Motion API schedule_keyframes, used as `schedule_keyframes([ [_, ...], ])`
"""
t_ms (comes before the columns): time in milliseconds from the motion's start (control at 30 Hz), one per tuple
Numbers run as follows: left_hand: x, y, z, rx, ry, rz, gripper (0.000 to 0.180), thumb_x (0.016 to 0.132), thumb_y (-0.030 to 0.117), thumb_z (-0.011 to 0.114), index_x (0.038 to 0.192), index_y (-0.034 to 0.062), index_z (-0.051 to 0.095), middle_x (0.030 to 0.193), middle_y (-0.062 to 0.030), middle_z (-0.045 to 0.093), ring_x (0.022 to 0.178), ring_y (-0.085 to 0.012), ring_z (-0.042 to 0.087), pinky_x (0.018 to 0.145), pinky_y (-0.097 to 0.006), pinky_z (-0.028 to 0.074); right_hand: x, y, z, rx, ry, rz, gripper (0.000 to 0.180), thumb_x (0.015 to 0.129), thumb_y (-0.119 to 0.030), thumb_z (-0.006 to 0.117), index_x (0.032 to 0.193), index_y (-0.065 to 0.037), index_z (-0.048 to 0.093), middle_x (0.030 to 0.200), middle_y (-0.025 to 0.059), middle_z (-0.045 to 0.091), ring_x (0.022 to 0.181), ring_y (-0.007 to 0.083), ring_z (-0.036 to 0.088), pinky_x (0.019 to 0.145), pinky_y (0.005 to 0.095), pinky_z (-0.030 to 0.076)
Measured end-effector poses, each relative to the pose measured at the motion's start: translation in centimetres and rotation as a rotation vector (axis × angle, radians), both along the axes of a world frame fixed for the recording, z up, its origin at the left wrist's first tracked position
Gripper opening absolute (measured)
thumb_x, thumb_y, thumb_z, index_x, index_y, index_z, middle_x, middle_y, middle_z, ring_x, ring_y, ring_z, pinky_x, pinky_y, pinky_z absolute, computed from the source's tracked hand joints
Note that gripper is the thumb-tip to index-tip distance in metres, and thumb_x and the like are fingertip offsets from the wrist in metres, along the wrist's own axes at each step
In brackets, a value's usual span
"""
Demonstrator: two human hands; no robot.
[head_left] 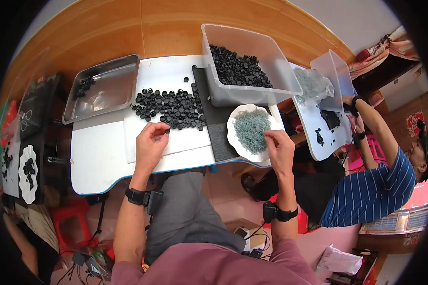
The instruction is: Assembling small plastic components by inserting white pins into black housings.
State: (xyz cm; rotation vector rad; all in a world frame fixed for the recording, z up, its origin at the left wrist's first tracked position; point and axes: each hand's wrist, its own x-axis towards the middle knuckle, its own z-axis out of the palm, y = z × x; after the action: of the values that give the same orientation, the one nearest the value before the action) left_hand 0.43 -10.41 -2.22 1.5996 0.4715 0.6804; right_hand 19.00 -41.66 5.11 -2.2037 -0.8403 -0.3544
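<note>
My left hand [150, 146] is closed in a pinch on a small round black cap [167, 130], just in front of a spread of similar black caps [169, 105] on a white board. At the right edge of a scalloped white plate [232, 130], my right hand [280, 150] has its fingertips pressed together over the rim. Whatever they pinch is too small to make out. The plate carries a heap of thin grey-green pieces [251, 130], which look like short strands or tiny springs.
Behind the plate stands a translucent bin [245, 96] of black parts. A metal tray [104, 102] with several black pieces lies at the left. A dark mat [218, 135] lies under the plate. To the right, a co-worker [366, 190] works at another table; another person's arm [21, 242] shows at left.
</note>
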Motion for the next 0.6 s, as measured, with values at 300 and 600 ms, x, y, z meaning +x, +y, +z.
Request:
schedule_keyframes([
  [300,0.1,-0.5,0.3,0.135,0.005,0.015,0.019,0.086,-0.006,0.064,0.103,-0.0020,0.069,0.101,-0.0051,0.066,0.090,-0.0131,0.067,0.084,-0.026,0.054,0.5,2.2,0.6,-0.178,-0.136,0.111,0.015,0.083,0.001,0.073,0.095,-0.006,0.075,0.081,0.0093,0.062,0.068,0.0217,0.063,0.065,0.0312,0.050],
  [600,-0.5,-0.3,0.3,0.160,-0.022,0.044,0.019,0.085,-0.005,0.065,0.102,-0.0012,0.070,0.099,-0.0058,0.068,0.088,-0.0149,0.069,0.082,-0.026,0.055,1.7,1.5,-0.7,0.412,0.473,0.073,0.011,0.095,-0.003,0.067,0.102,0.004,0.070,0.092,0.0047,0.070,0.066,0.0070,0.058,0.060,0.0219,0.045],
])
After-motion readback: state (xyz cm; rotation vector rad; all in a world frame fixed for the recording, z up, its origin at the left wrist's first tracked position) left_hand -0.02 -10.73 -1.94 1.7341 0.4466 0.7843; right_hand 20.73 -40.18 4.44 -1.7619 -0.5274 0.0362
